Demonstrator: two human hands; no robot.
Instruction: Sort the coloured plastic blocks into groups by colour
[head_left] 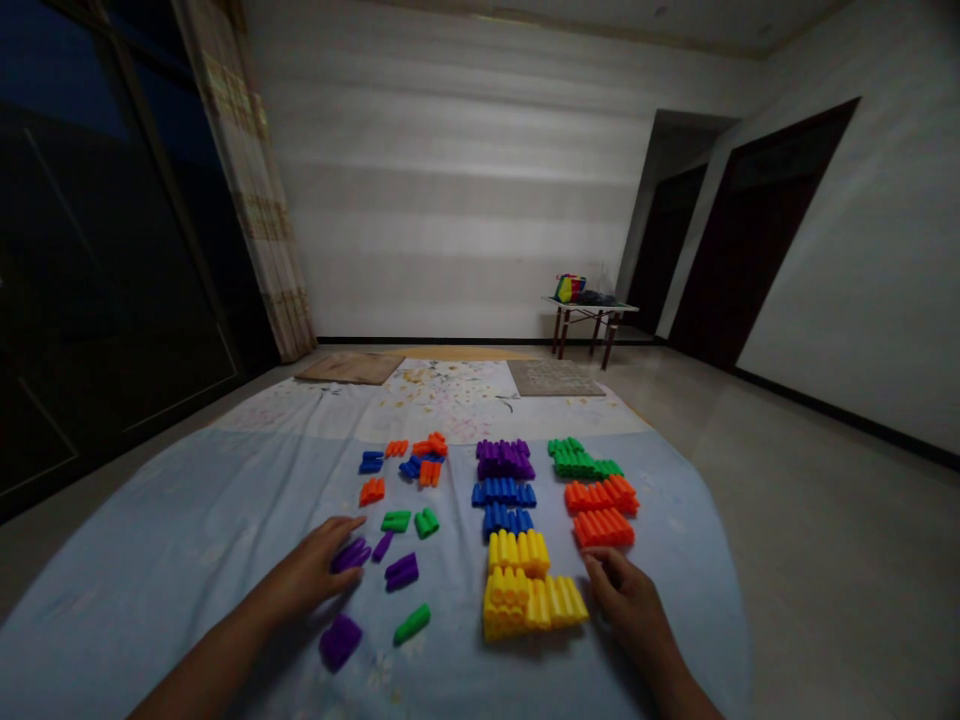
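My left hand (319,563) is at the left of the table, its thumb and fingers apart around a ribbed purple block (351,555). The thumb is close to that block's lower edge; I see no firm grip on it. Another purple block (402,571) and a thin purple piece (382,546) lie just to the right. My right hand (621,592) rests with curled fingers below the orange blocks (604,528) and beside the yellow blocks (534,590). Nothing shows in its fingers.
Blue blocks (504,492), purple blocks (504,458) and green blocks (581,460) stand grouped farther back. Loose orange (372,491), blue (371,462) and green pieces (412,624) lie at left. Two mats (352,368) (555,377) lie at the far table edge.
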